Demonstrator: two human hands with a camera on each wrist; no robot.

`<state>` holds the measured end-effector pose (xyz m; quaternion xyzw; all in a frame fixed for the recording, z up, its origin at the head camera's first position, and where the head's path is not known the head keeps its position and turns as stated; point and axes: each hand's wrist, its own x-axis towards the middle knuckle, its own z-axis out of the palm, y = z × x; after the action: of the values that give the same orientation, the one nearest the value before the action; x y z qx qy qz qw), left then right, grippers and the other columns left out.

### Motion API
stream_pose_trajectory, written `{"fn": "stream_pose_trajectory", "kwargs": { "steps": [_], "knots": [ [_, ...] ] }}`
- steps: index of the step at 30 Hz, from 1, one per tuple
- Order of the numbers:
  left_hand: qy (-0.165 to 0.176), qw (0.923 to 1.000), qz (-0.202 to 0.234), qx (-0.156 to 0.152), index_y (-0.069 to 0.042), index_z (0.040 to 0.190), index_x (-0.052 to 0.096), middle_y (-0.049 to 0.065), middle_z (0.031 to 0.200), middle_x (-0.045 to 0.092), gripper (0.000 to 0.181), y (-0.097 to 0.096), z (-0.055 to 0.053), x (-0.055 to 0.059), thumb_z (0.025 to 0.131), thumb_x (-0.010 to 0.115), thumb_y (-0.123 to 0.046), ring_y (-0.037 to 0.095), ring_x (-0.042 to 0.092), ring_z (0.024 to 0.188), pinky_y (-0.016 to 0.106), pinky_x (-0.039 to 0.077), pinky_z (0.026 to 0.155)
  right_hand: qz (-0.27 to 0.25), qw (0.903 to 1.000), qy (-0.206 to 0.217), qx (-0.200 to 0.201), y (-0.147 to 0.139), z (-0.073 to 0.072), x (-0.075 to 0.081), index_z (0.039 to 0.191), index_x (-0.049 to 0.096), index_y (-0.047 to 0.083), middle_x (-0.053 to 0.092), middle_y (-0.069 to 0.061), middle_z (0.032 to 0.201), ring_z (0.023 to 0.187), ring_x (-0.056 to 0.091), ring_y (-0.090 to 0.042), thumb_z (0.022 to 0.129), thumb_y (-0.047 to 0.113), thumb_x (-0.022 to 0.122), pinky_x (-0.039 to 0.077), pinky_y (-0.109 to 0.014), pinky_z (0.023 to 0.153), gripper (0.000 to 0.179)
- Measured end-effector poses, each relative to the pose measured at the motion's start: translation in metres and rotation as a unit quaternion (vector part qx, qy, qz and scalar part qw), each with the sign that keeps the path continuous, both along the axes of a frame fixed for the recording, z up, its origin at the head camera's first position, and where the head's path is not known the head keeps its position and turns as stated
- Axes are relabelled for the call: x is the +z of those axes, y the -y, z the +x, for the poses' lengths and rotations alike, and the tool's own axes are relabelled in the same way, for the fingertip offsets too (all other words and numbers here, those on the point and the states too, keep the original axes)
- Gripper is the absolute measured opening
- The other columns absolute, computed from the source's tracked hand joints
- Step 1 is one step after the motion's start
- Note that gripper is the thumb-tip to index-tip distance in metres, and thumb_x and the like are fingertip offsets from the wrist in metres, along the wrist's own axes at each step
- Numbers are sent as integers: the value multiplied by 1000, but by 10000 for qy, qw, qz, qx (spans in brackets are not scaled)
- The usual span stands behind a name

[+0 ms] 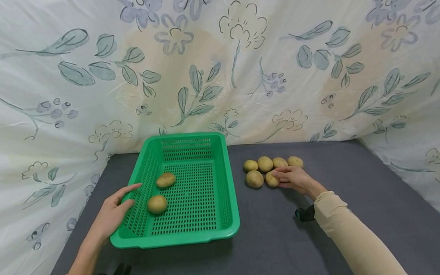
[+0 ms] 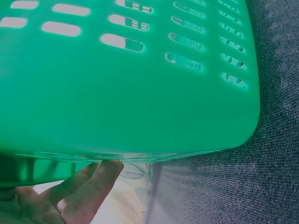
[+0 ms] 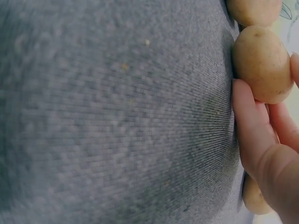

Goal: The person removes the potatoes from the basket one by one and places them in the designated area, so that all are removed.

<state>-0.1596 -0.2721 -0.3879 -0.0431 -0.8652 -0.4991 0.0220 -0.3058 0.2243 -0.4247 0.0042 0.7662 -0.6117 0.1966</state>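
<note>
My left hand [image 1: 111, 211] grips the left rim of a green plastic basket [image 1: 233, 204], thumb over the edge. In the left wrist view, its fingers [image 2: 96, 186] reach along the outer wall under the rim. Two potatoes, a longer one [image 1: 166, 180] and a rounder one [image 1: 157, 204], lie inside on the slotted floor. On the right, my right hand [image 1: 295, 179] pinches a small potato [image 1: 272, 179] at the front of a group. The right wrist view shows fingers and thumb around this potato [image 3: 262, 64], low at the cloth.
Beside the held potato lies another potato [image 1: 254, 179], with a back row of potatoes [image 1: 265, 164] behind. Dark grey cloth [image 1: 272, 243] covers the table. A floral curtain [image 1: 201, 71] hangs along the back and sides. Dark wrist devices [image 1: 305, 214] sit under both forearms.
</note>
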Motion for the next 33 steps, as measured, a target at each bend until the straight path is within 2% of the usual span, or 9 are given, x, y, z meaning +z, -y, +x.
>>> {"fn": "stream_pose_trajectory", "kwargs": {
  "steps": [7,11,13,19,20,26,33],
  "knots": [
    [-67,9996,-262,31,-4,145,39,25,148,28,45,0,0,1,101,39,-10,18,28,52,36,35,69,-7,9998,20,194,0,-2,-1,142,33,-11,44,-19,131,105,54,-21,97,19,57,44,-40,94,58],
    [-52,9998,-204,13,-4,145,39,25,148,27,45,-1,1,1,101,39,-10,20,30,56,35,36,66,29,9996,13,282,1,-3,-1,142,32,-11,43,-20,132,105,55,-21,97,19,57,44,-40,94,59],
    [-51,9998,-201,20,-4,145,38,25,149,26,45,-1,1,1,101,39,-11,17,36,63,34,37,66,119,9995,-31,299,0,-4,-1,141,34,-11,44,-21,133,106,55,-22,97,19,57,44,-39,94,58],
    [-49,9999,-90,37,-4,145,39,26,146,29,45,-1,1,0,101,39,-10,11,35,56,31,39,59,423,9983,-145,368,-2,-4,0,140,38,-9,44,-22,134,116,50,-29,97,22,58,44,-38,94,57],
    [-29,10000,-34,27,-3,145,38,26,145,29,45,-1,1,0,101,39,-9,13,29,50,31,39,56,416,9984,-121,365,-2,-4,0,140,38,-9,44,-21,134,116,49,-29,97,23,57,44,-38,94,57],
    [31,10000,-29,19,-3,145,38,26,143,30,45,-1,1,0,101,39,-9,11,21,48,33,34,51,230,9995,56,212,-4,-3,-1,141,36,-8,37,-21,139,121,43,-31,98,24,55,43,-39,96,57],
    [-17,10000,-21,57,-3,145,39,25,142,31,45,-1,0,1,100,39,-9,12,25,49,31,37,55,70,9998,129,116,-4,-4,-2,143,34,-8,32,-24,143,123,41,-33,99,25,54,41,-41,97,59]
  ]
}}
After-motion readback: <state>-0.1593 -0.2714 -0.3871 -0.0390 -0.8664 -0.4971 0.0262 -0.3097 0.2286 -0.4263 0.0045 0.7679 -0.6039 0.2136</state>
